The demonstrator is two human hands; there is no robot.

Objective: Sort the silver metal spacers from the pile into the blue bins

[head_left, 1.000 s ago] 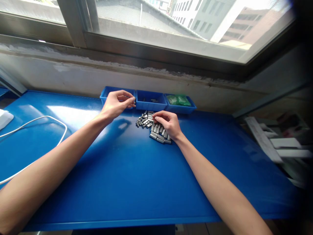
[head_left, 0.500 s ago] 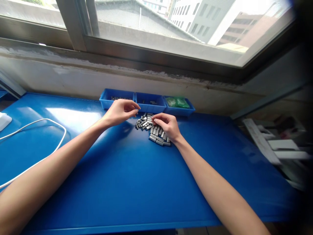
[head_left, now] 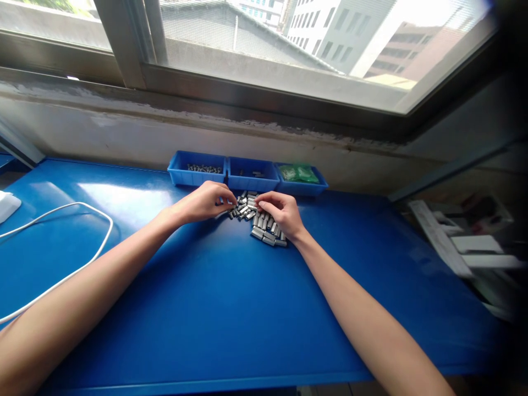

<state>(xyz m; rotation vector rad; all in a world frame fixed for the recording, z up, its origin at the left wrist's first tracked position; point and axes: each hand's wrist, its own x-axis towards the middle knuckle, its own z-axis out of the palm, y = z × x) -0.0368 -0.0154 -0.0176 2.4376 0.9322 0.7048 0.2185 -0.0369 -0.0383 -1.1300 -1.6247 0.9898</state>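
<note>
My left hand [head_left: 207, 201] is at the left edge of a pile of small silvery metal cylinders [head_left: 245, 208], fingertips drawn together at the loose pieces. Whatever is between them is too small to make out. Over the right part of the pile, my right hand [head_left: 284, 213] has thumb and forefinger pinched together; what they hold, if anything, is hidden. Below and beside that hand, larger metal cylinders [head_left: 269, 237] lie close together in rows on the blue table [head_left: 231, 308].
Behind the pile, against the wall, stand three joined blue bins: the left bin [head_left: 177, 176] holds small metal parts, the middle bin [head_left: 270, 184] a few pieces, the right one a green plastic bag [head_left: 303, 174]. A white cable [head_left: 105, 236] curves across the table's left side.
My left hand has come down from in front of the left bin to the pile's left edge, and its fingers have closed together. The right hand has hardly moved.
</note>
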